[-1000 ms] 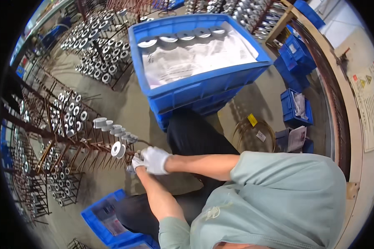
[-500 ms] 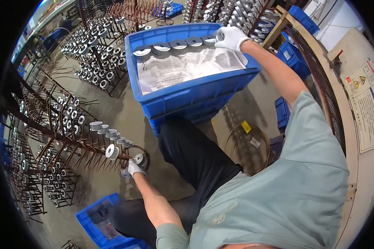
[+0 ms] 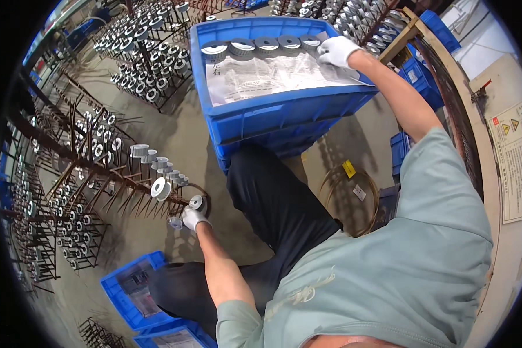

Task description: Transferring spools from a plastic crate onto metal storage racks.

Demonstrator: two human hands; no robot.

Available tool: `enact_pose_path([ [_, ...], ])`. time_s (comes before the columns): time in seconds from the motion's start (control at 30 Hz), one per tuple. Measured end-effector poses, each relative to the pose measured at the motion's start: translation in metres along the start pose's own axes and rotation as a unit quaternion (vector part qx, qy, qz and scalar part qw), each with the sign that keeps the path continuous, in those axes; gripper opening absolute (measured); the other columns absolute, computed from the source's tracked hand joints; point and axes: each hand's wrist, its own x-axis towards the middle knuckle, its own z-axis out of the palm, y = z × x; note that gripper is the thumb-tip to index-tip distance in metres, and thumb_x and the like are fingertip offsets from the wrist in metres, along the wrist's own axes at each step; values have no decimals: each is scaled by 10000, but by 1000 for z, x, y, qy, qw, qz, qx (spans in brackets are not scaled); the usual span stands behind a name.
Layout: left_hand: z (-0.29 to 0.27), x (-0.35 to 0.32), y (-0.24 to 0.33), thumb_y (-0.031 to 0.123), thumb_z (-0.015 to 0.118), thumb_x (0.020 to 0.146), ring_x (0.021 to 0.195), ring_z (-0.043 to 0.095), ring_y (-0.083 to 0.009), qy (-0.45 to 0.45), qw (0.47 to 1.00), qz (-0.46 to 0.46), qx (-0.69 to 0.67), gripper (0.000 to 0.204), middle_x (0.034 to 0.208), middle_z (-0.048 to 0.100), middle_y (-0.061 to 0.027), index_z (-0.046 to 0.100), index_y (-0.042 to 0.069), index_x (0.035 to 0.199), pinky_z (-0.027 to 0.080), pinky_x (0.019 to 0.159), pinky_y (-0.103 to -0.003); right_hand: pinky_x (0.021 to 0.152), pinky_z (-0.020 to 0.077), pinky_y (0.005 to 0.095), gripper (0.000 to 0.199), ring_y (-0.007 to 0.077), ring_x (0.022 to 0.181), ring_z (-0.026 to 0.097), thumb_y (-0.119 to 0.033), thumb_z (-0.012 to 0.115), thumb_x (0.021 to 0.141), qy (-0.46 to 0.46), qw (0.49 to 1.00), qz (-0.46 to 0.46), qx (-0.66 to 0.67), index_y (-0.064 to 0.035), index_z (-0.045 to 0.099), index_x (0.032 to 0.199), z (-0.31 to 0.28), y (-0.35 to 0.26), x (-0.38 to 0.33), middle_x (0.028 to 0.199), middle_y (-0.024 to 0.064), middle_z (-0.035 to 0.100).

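Observation:
My left hand (image 3: 192, 218), in a white glove, is closed at the edge of a grey metal toothed pulley (image 3: 198, 203) at the end of a rusty spiked rack (image 3: 136, 184). More pulleys (image 3: 161, 188) sit on the spikes beside it. My right hand (image 3: 337, 53), also gloved, is over the far right of a blue crate (image 3: 272, 113). Its fingers are curled beside the last pulley (image 3: 310, 42) of a row along the crate's far side; whether anything is inside them is hidden. Printed paper (image 3: 261, 75) lies under the row.
Racks loaded with pulleys (image 3: 151, 64) stand to the left and behind. Lower left, blue crates (image 3: 122, 290) lie beside my leg. A wire coil (image 3: 368, 214) with a yellow tag rests on the floor to the right. A wooden-framed panel (image 3: 507, 162) borders the right side.
The view has shifted, so the crate appears higher and further right. My right hand has moved slightly nearer along the paper, off the last pulley. My left hand stays at the rack's end.

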Motion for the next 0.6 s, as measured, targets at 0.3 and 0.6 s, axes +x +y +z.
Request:
enact_pose_path([
  [0.3,-7,-9,-9,334,561,899,854,648,-181,13,955,53,293,330,1012,723,-40,726,61,985,525,760,-317,713,528,291,170,210,746,650,-7,700,799,226,819,-183,494,-35,712,965,-46,-198,-160,967,56,717],
  [0.6,-9,6,-34,205,503,921,782,651,-204,35,987,46,152,268,926,712,-96,698,22,931,523,702,-319,890,522,428,507,407,1022,641,-212,672,794,-221,915,-95,324,5,582,1243,145,-429,-130,1136,199,662],
])
